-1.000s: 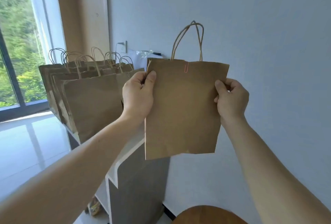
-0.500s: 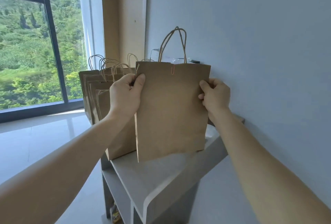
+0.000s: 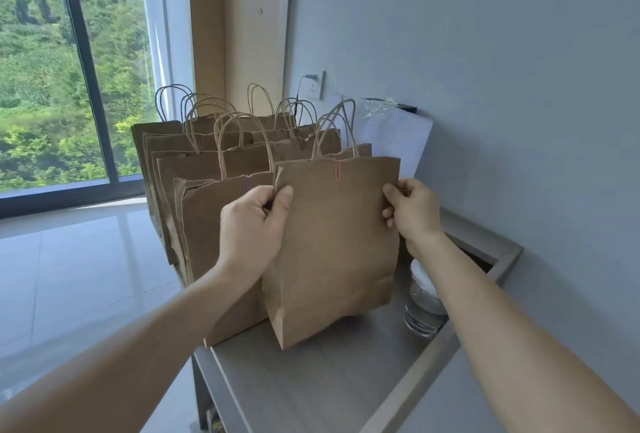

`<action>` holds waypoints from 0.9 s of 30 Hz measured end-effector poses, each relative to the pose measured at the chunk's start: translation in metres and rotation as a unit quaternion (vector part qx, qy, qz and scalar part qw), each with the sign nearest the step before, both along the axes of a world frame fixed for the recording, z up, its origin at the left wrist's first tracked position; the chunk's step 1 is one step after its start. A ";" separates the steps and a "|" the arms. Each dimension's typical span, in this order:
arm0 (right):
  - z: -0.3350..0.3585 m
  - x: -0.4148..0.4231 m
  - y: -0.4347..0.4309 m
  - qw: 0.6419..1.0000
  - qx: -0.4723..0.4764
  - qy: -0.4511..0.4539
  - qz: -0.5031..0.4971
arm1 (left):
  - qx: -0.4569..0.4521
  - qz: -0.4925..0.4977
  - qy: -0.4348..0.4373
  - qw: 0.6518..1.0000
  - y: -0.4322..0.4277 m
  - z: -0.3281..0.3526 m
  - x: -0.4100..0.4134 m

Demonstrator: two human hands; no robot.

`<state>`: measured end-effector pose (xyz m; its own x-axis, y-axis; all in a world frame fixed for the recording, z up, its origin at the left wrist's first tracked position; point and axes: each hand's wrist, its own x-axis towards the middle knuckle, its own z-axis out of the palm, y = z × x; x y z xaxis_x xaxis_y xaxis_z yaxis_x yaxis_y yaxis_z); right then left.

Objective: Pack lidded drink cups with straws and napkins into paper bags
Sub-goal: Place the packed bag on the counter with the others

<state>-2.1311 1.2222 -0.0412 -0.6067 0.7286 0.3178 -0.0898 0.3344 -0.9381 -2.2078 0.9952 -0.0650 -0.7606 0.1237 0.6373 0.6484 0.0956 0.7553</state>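
Both hands pinch one paper bag [image 3: 332,242] by its side edges, left hand [image 3: 251,224] beside the bag row [image 3: 207,169], right hand [image 3: 414,212] above a cup [image 3: 422,308].

Bare indoor room; home or office, cannot tell. Floor-to-ceiling window [image 3: 41,86] at left of frame, green hillside outside. Glossy white tiled floor [image 3: 69,276] lower left. Plain pale wall [image 3: 485,86] right, wall socket [image 3: 320,86] upper centre. Grey shelf unit [image 3: 311,391] bottom centre, crowded with brown paper bags [image 3: 207,224].
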 end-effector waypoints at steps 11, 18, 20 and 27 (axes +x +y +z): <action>-0.029 -0.047 0.063 0.999 0.019 -0.028 -0.011 | -0.074 -0.037 0.083 0.993 0.052 -0.036 -0.010; -0.027 -0.055 0.100 1.000 0.004 -0.013 -0.015 | -0.088 -0.038 0.067 0.993 0.090 -0.036 -0.016; -0.028 -0.056 0.108 1.000 -0.007 -0.011 -0.015 | -0.089 -0.040 0.067 0.993 0.097 -0.036 -0.017; -0.036 -0.060 0.121 1.000 -0.018 -0.007 -0.017 | -0.084 -0.031 0.038 0.995 0.109 -0.036 -0.022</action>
<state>-2.1916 1.3430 -0.0769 -0.5865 0.7594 0.2818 -0.0656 0.3022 -0.9510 -2.2296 1.1042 -0.1006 -0.6989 0.2775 0.6592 0.7114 0.1746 0.6808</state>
